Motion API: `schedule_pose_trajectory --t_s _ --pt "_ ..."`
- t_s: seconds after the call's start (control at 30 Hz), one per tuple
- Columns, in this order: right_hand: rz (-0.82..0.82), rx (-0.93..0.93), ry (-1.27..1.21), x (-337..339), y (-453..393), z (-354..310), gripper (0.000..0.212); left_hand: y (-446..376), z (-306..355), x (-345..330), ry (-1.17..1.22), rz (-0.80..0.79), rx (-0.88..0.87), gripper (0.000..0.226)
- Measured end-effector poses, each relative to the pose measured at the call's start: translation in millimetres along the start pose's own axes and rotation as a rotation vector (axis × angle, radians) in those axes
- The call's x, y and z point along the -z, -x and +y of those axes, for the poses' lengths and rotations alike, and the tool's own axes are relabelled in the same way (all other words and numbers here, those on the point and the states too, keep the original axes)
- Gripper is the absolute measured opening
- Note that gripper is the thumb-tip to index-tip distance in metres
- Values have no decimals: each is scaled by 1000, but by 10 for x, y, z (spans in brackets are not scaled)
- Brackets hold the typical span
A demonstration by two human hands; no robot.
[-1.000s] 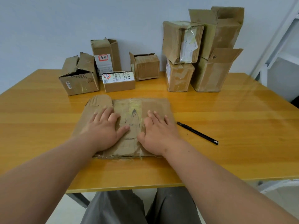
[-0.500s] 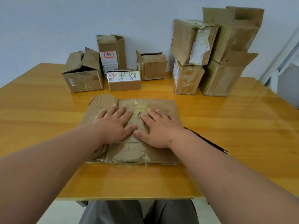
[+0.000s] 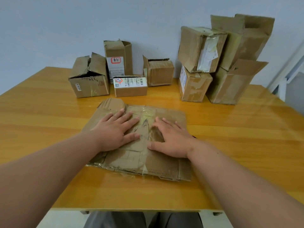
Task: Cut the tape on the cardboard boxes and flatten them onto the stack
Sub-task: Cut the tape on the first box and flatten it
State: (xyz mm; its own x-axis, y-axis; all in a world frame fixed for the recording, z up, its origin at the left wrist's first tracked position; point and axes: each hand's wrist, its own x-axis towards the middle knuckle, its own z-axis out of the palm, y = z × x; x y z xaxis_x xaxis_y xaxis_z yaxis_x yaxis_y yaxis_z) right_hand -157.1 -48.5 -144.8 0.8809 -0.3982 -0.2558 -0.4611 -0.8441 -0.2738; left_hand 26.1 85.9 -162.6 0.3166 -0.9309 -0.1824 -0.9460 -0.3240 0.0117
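Head view: flattened cardboard (image 3: 134,160) lying mid-tabletop (image 3: 230,145), near front edge. Left hand (image 3: 113,131) and right hand (image 3: 171,139) pressing flat on it, each grip released, fingers straight, grasping nothing. Likely light, stiffish but springy along creases; tape patches probably slick, edges ragged. Best held by the long side edges. Brown, worn, glossy tape strips, torn corrugation at far-left corner. Unflattened boxes (image 3: 197,66) standing along far edge, some open-topped.
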Motion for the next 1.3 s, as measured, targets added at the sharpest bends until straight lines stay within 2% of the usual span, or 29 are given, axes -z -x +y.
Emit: schedule_pose_trajectory --t_s 0.13,0.3,0.43,0.57,0.7,0.73,0.83,0.97,1.03,1.1,1.2,1.27,1.3 --pt "-50 29 42 82 144 -97 75 158 -51 65 44 -22 20 94" --pt "-114 25 113 62 198 -390 75 410 -161 140 63 -32 131 56" --pt "-103 95 103 -47 170 -799 71 734 -432 194 106 -78 199 52" --pt "-126 165 108 -184 83 -1225 70 1077 -674 211 59 -99 311 60" --pt "-138 242 108 -256 -92 -1577 71 1309 -919 214 -70 -130 398 92" --pt "-134 247 86 -265 -141 -1646 73 1345 -1008 199 -103 -139 416 95" --pt "-124 247 14 -286 -337 -1812 75 1371 -1270 175 -98 -171 485 77" --pt "-113 333 85 -287 -668 -2006 69 1222 -1527 166 -3 -194 582 63" --pt "-92 387 149 -275 -830 -2096 70 1117 -1637 119 71 -172 625 63" --pt "-72 429 203 -237 -970 -2156 68 1024 -1726 89 121 -151 650 74" --pt "-29 457 116 -137 -1190 -2136 48 886 -1832 96 144 -130 617 99" --pt "81 444 17 -59 -1330 -2084 28 782 -1930 135 161 -126 551 102" --pt "182 427 17 -19 -1406 -2049 26 719 -1990 160 175 -135 509 101"
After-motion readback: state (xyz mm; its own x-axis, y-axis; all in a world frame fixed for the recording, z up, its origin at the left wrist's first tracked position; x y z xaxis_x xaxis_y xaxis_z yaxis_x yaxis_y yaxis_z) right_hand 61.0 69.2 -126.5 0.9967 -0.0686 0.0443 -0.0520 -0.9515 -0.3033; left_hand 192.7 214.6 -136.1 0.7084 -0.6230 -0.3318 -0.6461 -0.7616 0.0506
